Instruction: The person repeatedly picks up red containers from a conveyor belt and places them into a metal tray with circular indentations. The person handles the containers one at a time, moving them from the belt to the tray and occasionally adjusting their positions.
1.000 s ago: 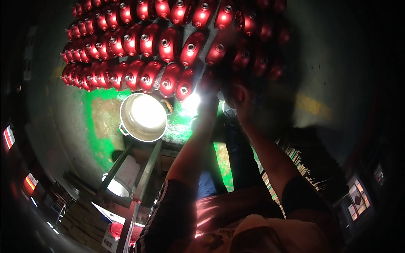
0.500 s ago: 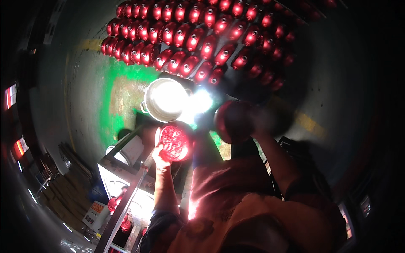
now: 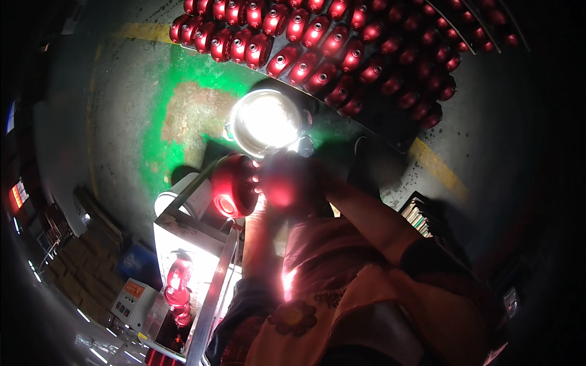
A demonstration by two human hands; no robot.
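Note:
My left hand [image 3: 260,204] is closed on a glossy red rounded piece [image 3: 234,183], bowl-like, with a ring-shaped mark on its lower side. Fingertips show in a column along its right edge. Close beside it is a second red rounded piece [image 3: 282,182], dark and partly in shadow. My right hand [image 3: 314,178] grips this one from the right; its fingers are mostly lost in the dark. Whether the two pieces touch is hard to tell. Just beyond them stands a round metal pot [image 3: 235,129] with side handles, its inside washed out by bright light.
Rows of shiny red rounded pieces [image 3: 317,32] sit on a dark rack [image 3: 390,131] at the far side. At left are a brightly lit metal-framed bench [image 3: 210,293] with red pieces [image 3: 179,280] and a white control box [image 3: 131,300]. Stacked cartons [image 3: 79,259] lie farther left.
My right hand has brought its red piece left, next to the left one. The left piece has turned from its crinkled face to a smooth side. The view has shifted.

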